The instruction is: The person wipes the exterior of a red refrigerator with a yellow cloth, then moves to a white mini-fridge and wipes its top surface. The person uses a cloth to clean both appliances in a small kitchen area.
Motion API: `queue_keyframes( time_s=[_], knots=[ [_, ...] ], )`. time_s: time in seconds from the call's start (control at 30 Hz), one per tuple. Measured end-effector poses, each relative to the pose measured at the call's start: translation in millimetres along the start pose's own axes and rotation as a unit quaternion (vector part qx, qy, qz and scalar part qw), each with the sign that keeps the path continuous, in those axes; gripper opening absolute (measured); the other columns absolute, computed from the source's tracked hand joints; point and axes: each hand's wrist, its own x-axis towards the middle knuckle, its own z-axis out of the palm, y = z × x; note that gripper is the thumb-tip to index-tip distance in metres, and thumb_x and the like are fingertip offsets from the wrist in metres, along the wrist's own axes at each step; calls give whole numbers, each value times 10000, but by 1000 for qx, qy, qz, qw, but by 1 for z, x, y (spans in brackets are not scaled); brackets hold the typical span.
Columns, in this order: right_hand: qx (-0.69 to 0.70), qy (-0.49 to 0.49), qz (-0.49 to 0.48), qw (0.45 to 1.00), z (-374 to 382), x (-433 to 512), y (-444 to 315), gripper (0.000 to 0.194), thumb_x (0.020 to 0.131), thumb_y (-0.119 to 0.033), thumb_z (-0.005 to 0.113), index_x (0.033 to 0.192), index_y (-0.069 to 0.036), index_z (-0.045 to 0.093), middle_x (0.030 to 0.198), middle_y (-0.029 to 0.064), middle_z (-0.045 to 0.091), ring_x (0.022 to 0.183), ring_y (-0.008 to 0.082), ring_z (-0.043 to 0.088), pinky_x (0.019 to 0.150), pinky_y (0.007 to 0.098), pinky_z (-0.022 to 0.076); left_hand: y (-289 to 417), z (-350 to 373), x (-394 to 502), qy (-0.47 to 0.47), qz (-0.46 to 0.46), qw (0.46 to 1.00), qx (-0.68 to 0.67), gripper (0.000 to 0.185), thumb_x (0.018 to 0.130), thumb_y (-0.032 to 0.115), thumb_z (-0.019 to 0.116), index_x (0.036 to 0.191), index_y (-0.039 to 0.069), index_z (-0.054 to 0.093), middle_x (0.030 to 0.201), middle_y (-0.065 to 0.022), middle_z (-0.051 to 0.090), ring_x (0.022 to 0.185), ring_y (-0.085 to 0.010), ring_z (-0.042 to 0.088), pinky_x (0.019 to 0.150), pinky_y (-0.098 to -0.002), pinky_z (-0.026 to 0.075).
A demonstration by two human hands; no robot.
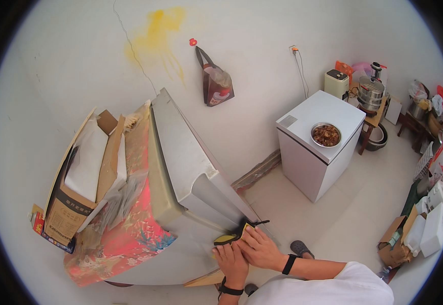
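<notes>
Both hands are at the front edge of a grey refrigerator (191, 198), low beside its door handle recess. My right hand (257, 248) has its fingers over a flat black-and-yellow item (225, 239), with a thin black strip sticking out past the fingertips. Close against it, my left hand (233, 263) has its fingertips at the item's lower yellow part. The hands cover much of the item, so its exact kind cannot be told. Each wrist wears a black band.
On the refrigerator top lie a floral cloth (130, 236) and an open cardboard box (72, 217). A white chest freezer (301, 156) bears a metal bowl of brown food pieces (326, 135). Boxes (396, 244) line the right wall. A bag (217, 85) hangs on the wall.
</notes>
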Motion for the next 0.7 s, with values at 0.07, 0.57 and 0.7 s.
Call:
queue_keyframes(
  time_s=[0.07,0.57,0.7],
  knots=[
    [0,-46,-8,999,12,-15,-7,442,992,-177,707,1415,-55,738,1613,120,607,1580,322,498,1276,506,429,-2,-3,-17,-25,-14,999,-18,339,1009,138,692,1301,-34,688,1337,-253,607,1331,-525,561,1223,-738,385],
    [153,-200,-169,953,79,29,-126,614,1099,-128,556,1693,-5,462,1814,83,418,1691,217,364,1386,440,318,-102,-62,-85,92,-326,924,-175,447,1083,68,694,1497,-62,588,1367,-268,581,1208,-458,626,1047,-493,536],
    [156,-226,-180,945,87,29,-136,639,1086,-124,577,1699,5,449,1809,95,430,1677,226,396,1378,448,342,-110,-60,-93,108,-333,926,-139,399,1032,16,710,1417,-57,634,1179,-248,601,1090,-467,631,937,-535,544]
  ],
)
